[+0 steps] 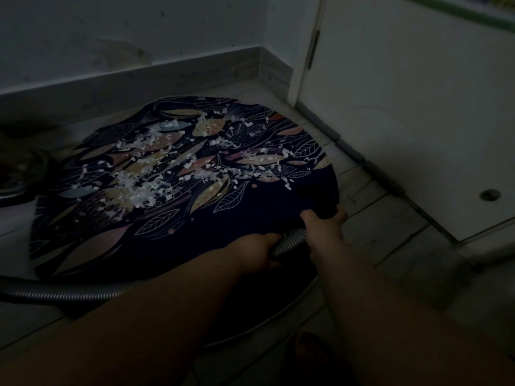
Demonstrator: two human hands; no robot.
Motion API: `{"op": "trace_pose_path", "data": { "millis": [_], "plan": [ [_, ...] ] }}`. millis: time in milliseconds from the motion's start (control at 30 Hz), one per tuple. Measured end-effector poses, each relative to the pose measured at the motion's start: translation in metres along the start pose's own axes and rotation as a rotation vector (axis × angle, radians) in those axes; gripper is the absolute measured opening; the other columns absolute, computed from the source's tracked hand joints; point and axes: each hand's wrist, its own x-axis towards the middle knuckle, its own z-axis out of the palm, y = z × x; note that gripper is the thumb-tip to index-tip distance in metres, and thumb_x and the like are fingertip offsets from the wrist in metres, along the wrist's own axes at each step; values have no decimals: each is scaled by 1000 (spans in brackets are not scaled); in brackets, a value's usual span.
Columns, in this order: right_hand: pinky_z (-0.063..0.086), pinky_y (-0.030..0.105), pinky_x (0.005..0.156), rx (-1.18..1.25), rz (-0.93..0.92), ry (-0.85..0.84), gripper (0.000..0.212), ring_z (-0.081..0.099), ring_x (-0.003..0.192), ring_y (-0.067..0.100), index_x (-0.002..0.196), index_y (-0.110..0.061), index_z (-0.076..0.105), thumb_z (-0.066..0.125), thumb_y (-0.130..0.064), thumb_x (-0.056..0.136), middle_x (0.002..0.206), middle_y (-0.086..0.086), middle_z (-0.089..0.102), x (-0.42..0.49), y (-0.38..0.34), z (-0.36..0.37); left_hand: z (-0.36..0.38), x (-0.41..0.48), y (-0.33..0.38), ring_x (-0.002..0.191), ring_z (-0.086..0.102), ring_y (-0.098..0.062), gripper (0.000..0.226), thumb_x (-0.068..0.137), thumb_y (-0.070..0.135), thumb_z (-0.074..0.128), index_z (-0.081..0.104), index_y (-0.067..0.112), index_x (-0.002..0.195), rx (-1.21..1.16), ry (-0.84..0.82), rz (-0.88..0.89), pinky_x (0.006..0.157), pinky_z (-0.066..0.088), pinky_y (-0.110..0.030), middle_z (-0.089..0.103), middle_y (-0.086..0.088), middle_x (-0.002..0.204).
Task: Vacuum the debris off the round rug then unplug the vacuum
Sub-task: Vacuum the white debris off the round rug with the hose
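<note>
A round dark rug (156,218) with a leaf pattern lies on the tiled floor. White debris (156,174) is scattered over its middle and far half. A ribbed grey vacuum hose (288,242) crosses the rug's near edge. My left hand (256,252) grips the hose from the left. My right hand (323,227) holds its dark front end at the rug's right edge. The hose (64,293) trails off to the left under my left forearm. The nozzle tip is too dark to make out.
A wall with a grey skirting board (139,82) runs behind the rug. A white door (418,107) stands open on the right, its lower edge close to the rug. A dark rounded object (14,174), perhaps the vacuum body, sits at the left edge.
</note>
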Motion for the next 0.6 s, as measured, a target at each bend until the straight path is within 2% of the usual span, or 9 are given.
{"op": "trace_pose_path", "data": {
  "millis": [233, 433, 600],
  "plan": [
    [48, 42, 75, 18, -6, -15, 83, 46, 88, 27, 153, -36, 12, 63, -20, 90, 145, 13, 40, 3, -2, 5, -5, -2, -3, 116, 54, -22, 57, 90, 33, 60, 35, 24, 141, -8, -14, -62, 93, 41, -27, 54, -7, 130],
    [53, 51, 84, 35, 18, -18, 84, 49, 93, 31, 151, -38, 10, 64, -22, 89, 147, 15, 37, -1, -10, 10, -12, -5, -2, 112, 56, -23, 57, 88, 33, 61, 37, 23, 139, 0, -1, -90, 92, 44, -31, 56, -7, 127],
    [54, 48, 79, 30, 49, -80, 84, 54, 101, 35, 150, -42, 11, 65, -24, 88, 145, 15, 40, -3, -9, 11, -13, -12, -1, 112, 56, -24, 61, 88, 33, 62, 34, 22, 141, 6, -4, -111, 92, 43, -30, 55, -9, 128]
  ]
}}
